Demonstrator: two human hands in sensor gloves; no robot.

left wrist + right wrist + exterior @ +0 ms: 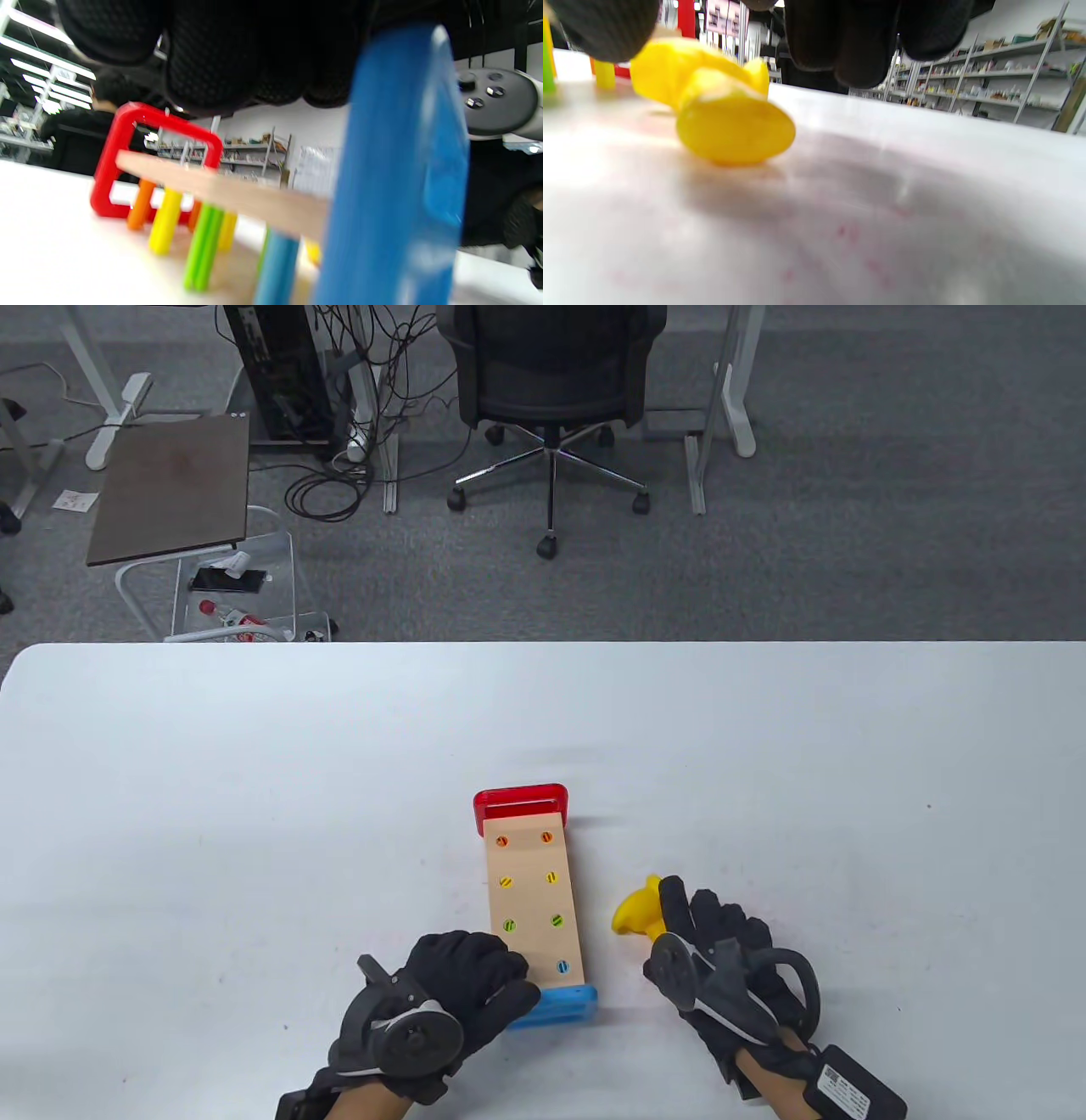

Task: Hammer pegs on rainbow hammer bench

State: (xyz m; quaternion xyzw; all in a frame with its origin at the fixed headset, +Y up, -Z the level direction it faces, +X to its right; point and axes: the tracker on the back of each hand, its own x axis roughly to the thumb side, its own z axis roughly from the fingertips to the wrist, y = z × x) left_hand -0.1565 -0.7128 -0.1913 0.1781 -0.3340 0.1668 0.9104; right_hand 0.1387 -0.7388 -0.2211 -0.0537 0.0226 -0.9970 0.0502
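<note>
The hammer bench (533,899) lies on the white table, its red end (520,800) far and its blue end (560,1005) near. Its coloured pegs sit flush with the wooden top. In the left wrist view they stick out below the board (237,195) down to the table. My left hand (501,984) grips the near-left corner at the blue end (398,178). The yellow hammer (636,909) lies on the table right of the bench. My right hand (704,933) hovers over it, hiding its handle. In the right wrist view the fingers (848,38) hang above the hammer (721,110).
The table edge (543,645) runs across the far side. Beyond it on the floor are an office chair (551,390), a small side table (170,483) and cables. White tabletop spreads to the left and right of the bench.
</note>
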